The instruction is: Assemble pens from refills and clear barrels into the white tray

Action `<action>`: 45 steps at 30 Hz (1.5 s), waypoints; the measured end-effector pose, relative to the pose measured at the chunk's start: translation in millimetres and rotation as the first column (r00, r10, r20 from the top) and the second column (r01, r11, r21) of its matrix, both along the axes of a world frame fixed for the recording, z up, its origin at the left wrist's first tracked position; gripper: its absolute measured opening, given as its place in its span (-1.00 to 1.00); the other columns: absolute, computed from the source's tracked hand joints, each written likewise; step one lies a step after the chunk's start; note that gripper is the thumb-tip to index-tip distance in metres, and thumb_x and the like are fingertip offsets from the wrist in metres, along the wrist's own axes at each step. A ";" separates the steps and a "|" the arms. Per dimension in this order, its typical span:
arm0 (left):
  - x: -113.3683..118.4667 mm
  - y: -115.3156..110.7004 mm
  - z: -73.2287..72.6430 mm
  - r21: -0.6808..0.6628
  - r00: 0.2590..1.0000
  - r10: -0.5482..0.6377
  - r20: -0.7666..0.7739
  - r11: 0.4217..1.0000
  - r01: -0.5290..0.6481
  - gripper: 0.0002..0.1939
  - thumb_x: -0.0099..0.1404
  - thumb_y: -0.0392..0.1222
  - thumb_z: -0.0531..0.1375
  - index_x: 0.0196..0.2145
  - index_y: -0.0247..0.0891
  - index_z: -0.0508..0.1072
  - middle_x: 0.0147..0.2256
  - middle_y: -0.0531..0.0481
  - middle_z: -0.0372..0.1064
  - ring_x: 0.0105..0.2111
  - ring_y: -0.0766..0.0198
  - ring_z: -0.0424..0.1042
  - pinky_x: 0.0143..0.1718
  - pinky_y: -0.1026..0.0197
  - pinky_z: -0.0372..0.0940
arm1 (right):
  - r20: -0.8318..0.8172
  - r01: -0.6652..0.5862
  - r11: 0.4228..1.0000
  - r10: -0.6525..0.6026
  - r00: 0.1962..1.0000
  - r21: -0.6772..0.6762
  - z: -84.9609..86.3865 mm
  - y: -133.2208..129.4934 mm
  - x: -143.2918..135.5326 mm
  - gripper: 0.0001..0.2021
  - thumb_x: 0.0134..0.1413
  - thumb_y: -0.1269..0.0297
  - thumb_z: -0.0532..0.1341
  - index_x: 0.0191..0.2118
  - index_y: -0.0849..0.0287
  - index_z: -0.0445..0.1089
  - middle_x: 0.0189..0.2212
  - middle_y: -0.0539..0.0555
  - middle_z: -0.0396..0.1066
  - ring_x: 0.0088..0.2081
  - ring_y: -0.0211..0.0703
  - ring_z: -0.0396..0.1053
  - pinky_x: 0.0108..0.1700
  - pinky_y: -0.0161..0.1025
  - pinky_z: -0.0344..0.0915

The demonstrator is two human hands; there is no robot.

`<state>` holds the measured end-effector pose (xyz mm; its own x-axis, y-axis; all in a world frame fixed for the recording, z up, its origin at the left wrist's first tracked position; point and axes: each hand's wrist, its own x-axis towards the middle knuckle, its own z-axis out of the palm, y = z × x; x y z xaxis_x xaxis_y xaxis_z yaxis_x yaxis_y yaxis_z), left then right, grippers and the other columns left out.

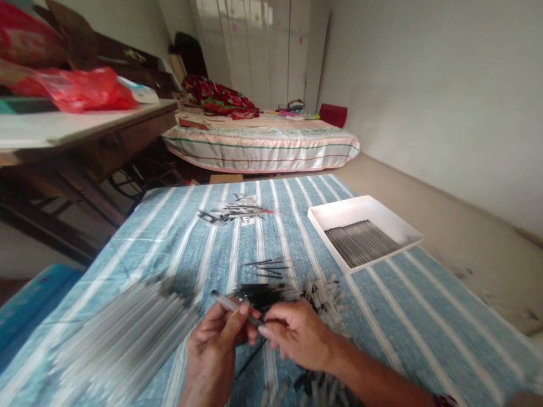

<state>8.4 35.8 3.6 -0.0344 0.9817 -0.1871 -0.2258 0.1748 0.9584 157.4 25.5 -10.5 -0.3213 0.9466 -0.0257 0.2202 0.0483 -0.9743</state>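
In front of me I hold a slim grey pen (227,302) with a dark tip pointing up and left. My left hand (218,333) is closed around its barrel, thumb on top. The thumb and fingers of my right hand (299,330) pinch its other end. Left of my hands lies a stack of long translucent tubes (127,333). Thin black pen parts (261,293) are heaped just beyond my fingers, with a few dark refills (267,268) past them. A pile of short whitish clear pieces (326,297) sits beyond my right hand.
A white open box (369,204) on the right holds a row of dark-grey pens (360,243). Loose slim items (240,212) lie toward the far side of the striped cloth (169,243). A blue stool (38,308) stands left; a desk (51,133) and a bed (263,150) are farther off.
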 end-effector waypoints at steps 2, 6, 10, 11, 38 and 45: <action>2.8 -2.8 1.8 0.020 0.999 -0.031 -0.018 0.999 0.031 -0.79 0.00 -0.10 0.32 -0.53 -0.31 0.45 -0.62 0.08 0.39 -0.65 0.39 0.28 -0.59 0.35 0.22 | 0.115 -0.020 0.979 -0.004 0.993 0.203 7.7 -0.3 1.2 -0.78 0.10 0.35 0.09 -0.49 0.19 0.42 -0.62 -0.06 0.32 -0.56 -0.35 0.26 -0.45 -0.41 0.16; 9.3 -6.7 1.9 0.023 0.994 -0.058 -0.095 0.998 0.060 -0.76 0.00 -0.05 0.31 -0.48 -0.29 0.47 -0.64 0.07 0.36 -0.61 0.33 0.30 -0.55 0.31 0.24 | 0.293 -0.059 0.928 -0.055 0.955 0.369 19.8 2.1 15.8 -0.77 0.05 0.39 0.14 -0.58 0.19 0.41 -0.58 -0.03 0.38 -0.49 -0.33 0.29 -0.39 -0.40 0.14; 5.3 -4.8 -5.9 0.009 0.913 -0.116 -0.391 0.992 0.130 -0.69 -0.03 0.01 0.29 -0.38 -0.26 0.46 -0.56 0.07 0.40 -0.55 0.26 0.35 -0.52 0.29 0.24 | 0.455 0.039 0.898 -0.259 0.852 0.438 28.4 24.3 75.6 -0.74 0.08 0.28 0.15 -0.58 0.19 0.42 -0.59 -0.02 0.36 -0.49 -0.31 0.28 -0.41 -0.39 0.11; 2.7 -3.9 -8.6 0.012 0.852 -0.152 -0.501 0.983 0.183 -0.70 -0.01 0.02 0.27 -0.39 -0.25 0.46 -0.56 0.08 0.39 -0.54 0.26 0.35 -0.51 0.30 0.23 | 0.513 0.102 0.892 -0.343 0.787 0.440 29.6 33.3 97.7 -0.74 0.09 0.26 0.14 -0.56 0.19 0.43 -0.57 -0.02 0.37 -0.49 -0.30 0.29 -0.41 -0.38 0.11; 1.0 -3.3 -1.5 -0.411 -0.169 -0.378 -0.910 0.777 0.477 -0.76 0.22 -0.27 -0.01 -0.41 -0.21 0.45 -0.36 -0.08 0.52 -0.27 0.12 0.49 -0.27 0.19 0.22 | 0.926 0.324 0.936 -0.236 0.294 0.136 -8.4 88.5 240.0 -0.75 0.07 0.20 0.16 -0.43 0.17 0.55 -0.46 0.09 0.50 -0.35 -0.14 0.41 -0.32 -0.31 0.20; 1.5 -7.2 -2.7 -0.376 -0.158 -0.345 -0.925 0.771 0.514 -0.75 0.21 -0.25 0.00 -0.41 -0.23 0.48 -0.39 -0.14 0.51 -0.27 0.04 0.49 -0.25 0.13 0.26 | 0.958 0.297 0.943 -0.216 0.190 0.153 -3.0 80.9 240.3 -0.68 0.11 0.15 0.09 -0.42 0.18 0.53 -0.37 0.17 0.50 -0.30 -0.04 0.42 -0.30 -0.24 0.21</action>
<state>9.9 28.6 0.9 0.3522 0.8690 -0.3476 0.9336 -0.3000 0.1961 397.8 106.5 -13.5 0.2440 0.9549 -0.1690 0.9679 -0.2507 -0.0191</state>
